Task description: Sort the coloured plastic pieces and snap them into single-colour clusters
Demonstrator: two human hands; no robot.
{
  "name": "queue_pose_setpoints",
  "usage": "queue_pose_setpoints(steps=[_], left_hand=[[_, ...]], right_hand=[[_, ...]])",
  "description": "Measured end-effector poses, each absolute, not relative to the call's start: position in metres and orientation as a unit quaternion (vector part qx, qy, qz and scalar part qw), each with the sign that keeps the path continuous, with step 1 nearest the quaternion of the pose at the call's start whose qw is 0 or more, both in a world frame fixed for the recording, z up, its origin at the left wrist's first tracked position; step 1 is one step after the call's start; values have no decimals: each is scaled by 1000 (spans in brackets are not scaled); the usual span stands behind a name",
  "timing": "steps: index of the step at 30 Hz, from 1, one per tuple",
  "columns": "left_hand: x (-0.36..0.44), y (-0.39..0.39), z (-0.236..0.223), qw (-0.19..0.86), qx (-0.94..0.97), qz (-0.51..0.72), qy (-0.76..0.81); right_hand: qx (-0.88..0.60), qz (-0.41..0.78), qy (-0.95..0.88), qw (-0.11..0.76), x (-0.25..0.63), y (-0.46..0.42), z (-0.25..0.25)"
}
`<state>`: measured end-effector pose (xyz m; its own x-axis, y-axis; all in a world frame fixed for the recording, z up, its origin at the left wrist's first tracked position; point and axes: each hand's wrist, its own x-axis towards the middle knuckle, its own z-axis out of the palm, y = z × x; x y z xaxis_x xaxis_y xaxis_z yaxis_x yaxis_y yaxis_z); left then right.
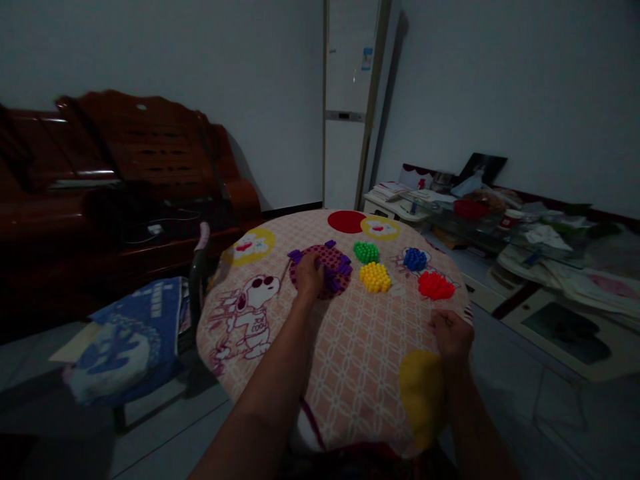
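Observation:
My left hand (310,272) reaches over a cluster of small purple pieces (343,265) on a round dark-red printed patch of the tablecloth. Its fingers point down and are drawn together; whatever lies between them is hidden. One purple piece (330,244) lies just beyond the hand, another (295,255) to its left. Close to the table's right edge, my right hand (453,335) is closed, its inside out of sight. The nearest pile to it is red beads (436,286). Piles of yellow beads (375,277), green beads (366,252) and blue beads (415,259) sit between the hands, farther back.
A patterned cloth covers the round table (350,353). At left stand a chair with a blue cloth (135,340) and a wooden sofa (145,153). A cluttered glass-topped cabinet (500,233) runs along the right wall. A tall white unit (347,160) stands behind the table.

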<state>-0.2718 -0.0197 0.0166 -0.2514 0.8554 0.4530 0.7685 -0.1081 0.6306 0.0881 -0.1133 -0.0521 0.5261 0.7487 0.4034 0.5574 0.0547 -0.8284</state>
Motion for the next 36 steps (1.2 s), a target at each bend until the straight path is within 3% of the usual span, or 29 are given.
queue_pose_setpoints(steps=[3, 10, 18, 23, 31, 36], left_hand=[[-301, -17, 17, 31, 547, 436, 714], [-326, -11, 3, 130, 533, 387, 741], [-331, 0, -14, 174, 428, 534, 708], [-339, 8, -21, 142, 355, 566, 730], [-334, 30, -12, 103, 494, 469, 725], [-342, 42, -9, 99, 582, 338, 733]], right_hand=[[-681, 130, -472, 544, 76, -127, -56], [-705, 126, -482, 505, 65, -134, -41], [-700, 121, -500, 495, 66, -135, -38], [-705, 130, -485, 501, 66, -134, -40], [-698, 149, -485, 506, 67, -132, -39], [-695, 126, -496, 505, 67, -132, -42]])
